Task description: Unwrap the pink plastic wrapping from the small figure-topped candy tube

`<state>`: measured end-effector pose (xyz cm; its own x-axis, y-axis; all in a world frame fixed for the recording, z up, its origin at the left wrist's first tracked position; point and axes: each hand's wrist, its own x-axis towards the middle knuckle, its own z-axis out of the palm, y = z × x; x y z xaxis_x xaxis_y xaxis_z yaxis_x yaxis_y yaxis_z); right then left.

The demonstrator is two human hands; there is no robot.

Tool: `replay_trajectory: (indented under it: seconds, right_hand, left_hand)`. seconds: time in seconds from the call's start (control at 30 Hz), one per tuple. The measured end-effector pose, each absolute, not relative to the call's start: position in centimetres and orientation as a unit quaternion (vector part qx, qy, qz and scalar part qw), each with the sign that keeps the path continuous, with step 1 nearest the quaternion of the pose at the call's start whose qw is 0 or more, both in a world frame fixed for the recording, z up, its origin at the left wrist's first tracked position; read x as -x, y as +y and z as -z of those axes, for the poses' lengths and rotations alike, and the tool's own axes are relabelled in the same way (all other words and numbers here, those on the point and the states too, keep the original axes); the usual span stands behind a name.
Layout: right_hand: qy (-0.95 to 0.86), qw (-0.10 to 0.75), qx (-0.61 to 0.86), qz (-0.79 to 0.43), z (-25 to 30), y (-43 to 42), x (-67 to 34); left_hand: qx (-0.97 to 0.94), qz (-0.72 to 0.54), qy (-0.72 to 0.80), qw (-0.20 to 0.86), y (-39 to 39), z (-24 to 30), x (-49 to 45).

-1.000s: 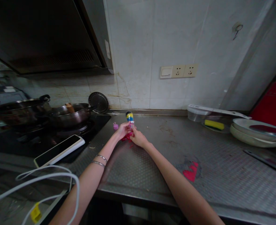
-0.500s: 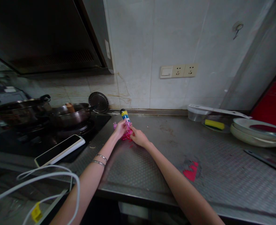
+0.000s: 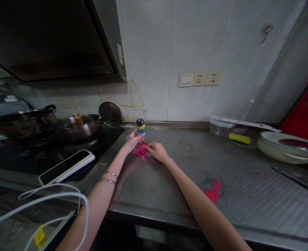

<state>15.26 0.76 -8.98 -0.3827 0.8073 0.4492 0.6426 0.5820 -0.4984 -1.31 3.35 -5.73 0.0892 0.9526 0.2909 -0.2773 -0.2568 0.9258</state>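
Observation:
My left hand [image 3: 132,140] is closed round the lower part of a small bottle [image 3: 140,127] with a blue and yellow label, held upright on the steel counter [image 3: 169,181]. A heap of thin pink bands [image 3: 141,150] lies on the counter just in front of the bottle. My right hand [image 3: 156,151] rests at the heap's right edge with its fingers pinched on some of the bands. Two thin bracelets sit on my left wrist.
A stove with two dark pans [image 3: 75,126] and a round lid [image 3: 110,114] is at the left. A phone [image 3: 66,167] and white cable [image 3: 38,202] lie near the front left. Stacked plates [image 3: 284,146], a yellow sponge [image 3: 238,138], a clear tub and a red scrap [image 3: 213,191] are to the right.
The bottle has been set upright and slightly further back. My right hand has come away from it to the pink bands, which now lie spread on the counter.

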Motion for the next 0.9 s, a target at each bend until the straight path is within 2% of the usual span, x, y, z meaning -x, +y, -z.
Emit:
replay_trajectory:
  seconds: [0.33,0.6,0.9]
  right_hand:
    - [-0.810,0.344,0.459,-0.124,8.8,0.5,-15.2]
    - [-0.818,0.370,0.416,-0.148,8.4,0.0,-14.9]
    - [-0.806,0.314,0.479,-0.151,8.6,-0.2,-14.4]
  left_hand:
    - [-0.579,-0.586,0.382,0.419,4.1,6.6,2.0]
    - [-0.443,-0.606,0.324,0.575,4.3,6.5,1.2]
    - [-0.413,-0.559,0.261,0.670,3.3,7.2,-1.5]
